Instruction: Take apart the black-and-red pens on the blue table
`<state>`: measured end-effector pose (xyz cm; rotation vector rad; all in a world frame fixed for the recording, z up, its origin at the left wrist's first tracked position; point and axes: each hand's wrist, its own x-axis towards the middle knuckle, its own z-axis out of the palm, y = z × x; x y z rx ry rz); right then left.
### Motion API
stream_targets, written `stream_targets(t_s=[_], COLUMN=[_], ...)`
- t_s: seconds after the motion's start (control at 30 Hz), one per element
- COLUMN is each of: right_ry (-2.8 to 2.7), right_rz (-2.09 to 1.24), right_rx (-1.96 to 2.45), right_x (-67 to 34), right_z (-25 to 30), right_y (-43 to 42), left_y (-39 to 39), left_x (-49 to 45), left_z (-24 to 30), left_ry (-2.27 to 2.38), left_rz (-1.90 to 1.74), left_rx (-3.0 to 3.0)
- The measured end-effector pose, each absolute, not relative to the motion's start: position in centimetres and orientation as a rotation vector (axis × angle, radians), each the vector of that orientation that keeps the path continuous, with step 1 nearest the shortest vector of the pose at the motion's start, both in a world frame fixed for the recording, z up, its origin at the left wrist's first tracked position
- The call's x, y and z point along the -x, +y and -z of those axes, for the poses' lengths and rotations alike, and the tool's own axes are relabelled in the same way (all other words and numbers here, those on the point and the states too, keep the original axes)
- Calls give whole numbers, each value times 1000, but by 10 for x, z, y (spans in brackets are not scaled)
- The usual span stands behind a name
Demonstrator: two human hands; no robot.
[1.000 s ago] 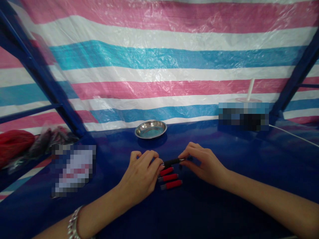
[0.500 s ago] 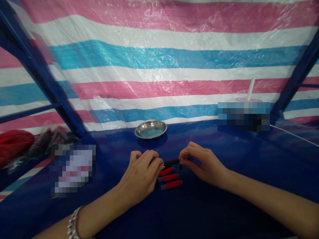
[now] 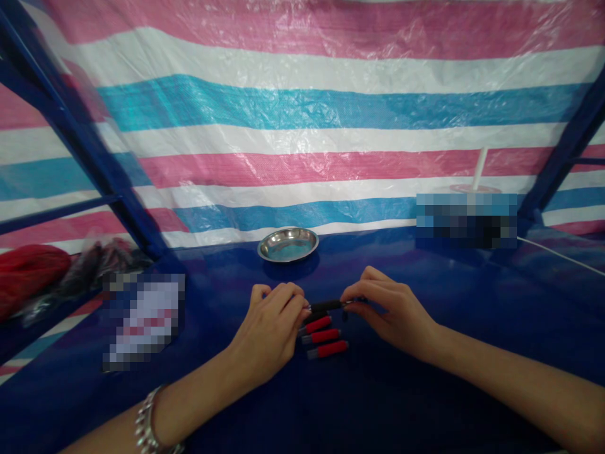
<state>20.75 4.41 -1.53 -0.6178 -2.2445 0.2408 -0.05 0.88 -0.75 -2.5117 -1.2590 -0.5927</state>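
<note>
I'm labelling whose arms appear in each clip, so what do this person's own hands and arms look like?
The left hand and right hand wear no gloves, and no sleeves show. A shiny silver-coloured bracelet with chunky links circles the left arm; no bracelet shows on the right arm.

A slim black pen-like cylinder [image 3: 326,306] with shiny ends lies nearly level between the left grip [image 3: 274,325] and right grip [image 3: 397,312].
</note>
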Motion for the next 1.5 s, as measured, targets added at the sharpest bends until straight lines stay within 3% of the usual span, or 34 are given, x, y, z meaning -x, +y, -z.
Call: stream_targets(t_s=[0.23, 0.7, 0.87, 1.07, 1.5], right_ry=[-2226, -2519, -2612, -2631, -2653], right_rz=[-189, -332, -324, -267, -302], right_rx=[659, 552, 629, 686, 766], right_x=[-210, -207, -208, -209, -211], right_z=[14, 12, 16, 21, 22], right_y=[48, 46, 49, 52, 53], left_y=[12, 17, 12, -2, -2], left_x=[6, 8, 5, -1, -3], left_z=[9, 12, 5, -5, 1], left_ry=[-1383, -1519, -1344, -1027, -1108], left_rz=[622, 342, 473, 337, 272], left_rx=[2547, 2418, 2609, 2878, 2860])
